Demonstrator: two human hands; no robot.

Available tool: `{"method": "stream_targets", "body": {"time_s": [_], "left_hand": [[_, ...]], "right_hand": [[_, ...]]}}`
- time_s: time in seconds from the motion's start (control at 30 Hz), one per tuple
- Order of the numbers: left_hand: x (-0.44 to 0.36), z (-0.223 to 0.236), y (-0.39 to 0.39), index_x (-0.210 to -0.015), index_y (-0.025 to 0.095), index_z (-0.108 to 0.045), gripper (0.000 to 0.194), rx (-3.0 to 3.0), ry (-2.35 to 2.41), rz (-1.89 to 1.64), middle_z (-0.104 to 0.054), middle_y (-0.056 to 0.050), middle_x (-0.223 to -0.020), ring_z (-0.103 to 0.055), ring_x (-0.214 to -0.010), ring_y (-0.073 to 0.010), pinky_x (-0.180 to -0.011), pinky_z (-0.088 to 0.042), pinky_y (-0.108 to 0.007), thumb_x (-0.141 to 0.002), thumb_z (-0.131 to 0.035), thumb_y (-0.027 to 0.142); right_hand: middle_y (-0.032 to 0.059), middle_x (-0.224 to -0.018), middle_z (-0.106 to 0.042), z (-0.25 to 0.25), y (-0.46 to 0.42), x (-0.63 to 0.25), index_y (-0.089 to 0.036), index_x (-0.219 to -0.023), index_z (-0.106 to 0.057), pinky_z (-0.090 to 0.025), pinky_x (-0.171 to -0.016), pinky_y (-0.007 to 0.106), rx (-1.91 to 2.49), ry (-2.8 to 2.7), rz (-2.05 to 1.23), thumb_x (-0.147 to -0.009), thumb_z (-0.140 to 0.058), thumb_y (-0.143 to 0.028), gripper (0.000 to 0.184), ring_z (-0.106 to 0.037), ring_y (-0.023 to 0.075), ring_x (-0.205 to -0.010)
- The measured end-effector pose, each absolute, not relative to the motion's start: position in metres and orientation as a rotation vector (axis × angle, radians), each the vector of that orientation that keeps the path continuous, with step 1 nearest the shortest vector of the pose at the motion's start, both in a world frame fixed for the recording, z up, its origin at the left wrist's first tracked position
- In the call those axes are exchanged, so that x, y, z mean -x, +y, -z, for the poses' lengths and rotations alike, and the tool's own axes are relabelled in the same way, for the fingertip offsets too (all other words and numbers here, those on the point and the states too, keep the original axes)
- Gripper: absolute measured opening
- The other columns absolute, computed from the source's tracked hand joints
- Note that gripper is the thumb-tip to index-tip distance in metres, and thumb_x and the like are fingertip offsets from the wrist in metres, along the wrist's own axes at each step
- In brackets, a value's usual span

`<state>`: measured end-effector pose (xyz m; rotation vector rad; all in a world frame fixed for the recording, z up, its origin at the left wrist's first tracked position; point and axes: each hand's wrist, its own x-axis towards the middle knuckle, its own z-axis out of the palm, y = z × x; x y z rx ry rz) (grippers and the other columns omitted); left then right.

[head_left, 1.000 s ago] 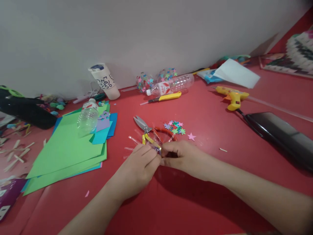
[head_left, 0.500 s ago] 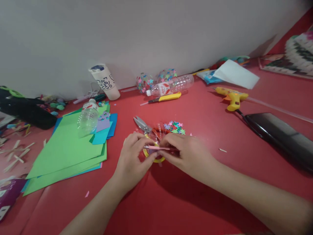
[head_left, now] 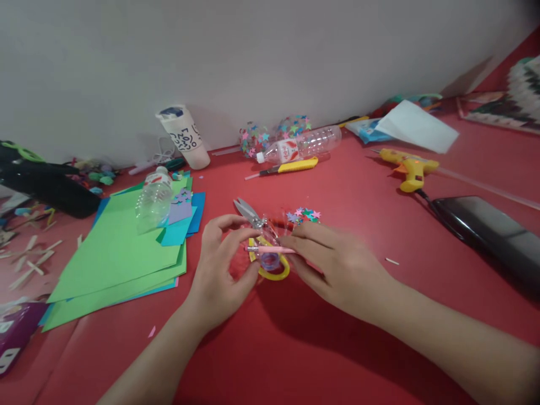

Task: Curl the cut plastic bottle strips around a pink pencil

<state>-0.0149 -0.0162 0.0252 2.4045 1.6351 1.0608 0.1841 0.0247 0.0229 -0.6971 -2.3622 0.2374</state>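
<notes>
My right hand [head_left: 337,261] is closed, its fingertips pinching a slim pink pencil [head_left: 272,249] that lies level and points left, with a silvery band near its left end. My left hand [head_left: 221,267] is open, thumb and fingers apart around that end without visibly gripping it. Below the pencil are scissors [head_left: 274,275] with yellow handles, their grey blades angled up to the left. Between the hands sit a small purple ring [head_left: 270,260] and some clear plastic, partly hidden. Small coloured foam stars [head_left: 304,214] lie just beyond my right hand.
Green sheets [head_left: 113,247] lie left, with a cut clear bottle [head_left: 154,199] on top. Behind are a white tumbler [head_left: 185,138], a lying plastic bottle [head_left: 312,143] and a yellow cutter [head_left: 298,165]. A yellow glue gun [head_left: 409,167] and black case [head_left: 485,236] are right.
My left fingers have spread and drawn away leftward from the pencil. My right hand has shifted slightly right, still pinching it. More of the purple ring and scissor handles shows.
</notes>
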Motion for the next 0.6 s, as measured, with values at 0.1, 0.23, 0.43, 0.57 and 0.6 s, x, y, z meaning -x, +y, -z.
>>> {"method": "stream_targets", "body": {"time_s": [0.1,0.23,0.43,0.57,0.6], "left_hand": [[0.016,-0.023,-0.014,-0.106,0.024,-0.053,0.033,-2.381,1.671,-1.06,-0.045,-0.007,-0.115,-0.045,-0.11,-0.0233,-0.095,-0.039,-0.045,-0.075,-0.058,0.013],[0.017,-0.02,-0.013,-0.106,0.024,-0.051,0.033,-2.383,1.641,-1.077,-0.046,-0.007,-0.116,-0.045,-0.111,-0.0233,-0.095,-0.039,-0.046,-0.076,-0.056,0.012],[0.017,-0.022,-0.016,-0.108,0.023,-0.051,0.033,-2.376,1.603,-1.098,-0.048,-0.008,-0.115,-0.046,-0.11,-0.0231,-0.096,-0.039,-0.046,-0.077,-0.055,0.011],[0.019,-0.027,-0.017,-0.108,0.023,-0.052,0.032,-2.287,1.564,-1.186,-0.049,-0.008,-0.116,-0.047,-0.111,-0.023,-0.097,-0.039,-0.045,-0.078,-0.054,0.014],[0.021,-0.027,-0.017,-0.108,0.023,-0.052,0.03,-2.224,1.548,-1.241,-0.049,-0.007,-0.116,-0.047,-0.111,-0.023,-0.097,-0.04,-0.045,-0.078,-0.054,0.016]], "right_hand": [[0.0108,-0.09,-0.065,-0.025,0.027,-0.186,-0.013,-0.103,-0.063,-0.048,-0.071,0.035,0.643,-2.356,-0.133,-0.089,-0.044,-0.015,0.023,-0.058,0.02,-0.081],[0.0092,-0.093,-0.065,-0.031,0.03,-0.19,-0.018,-0.102,-0.062,-0.046,-0.074,0.034,0.718,-2.228,-0.139,-0.09,-0.045,-0.018,0.022,-0.057,0.0193,-0.082],[0.0043,-0.079,-0.058,-0.038,0.037,-0.194,-0.019,-0.092,-0.062,-0.038,-0.058,0.028,1.089,-2.023,-0.445,-0.089,-0.047,-0.022,0.016,-0.052,0.0152,-0.066],[0.0007,-0.071,-0.056,-0.036,0.043,-0.19,-0.019,-0.083,-0.063,-0.033,-0.051,0.024,1.182,-1.98,-0.724,-0.083,-0.053,-0.025,0.011,-0.047,0.0121,-0.058],[0.0001,-0.069,-0.055,-0.035,0.043,-0.189,-0.018,-0.082,-0.063,-0.032,-0.051,0.023,1.189,-1.975,-0.774,-0.082,-0.054,-0.025,0.011,-0.046,0.0116,-0.056]]}}
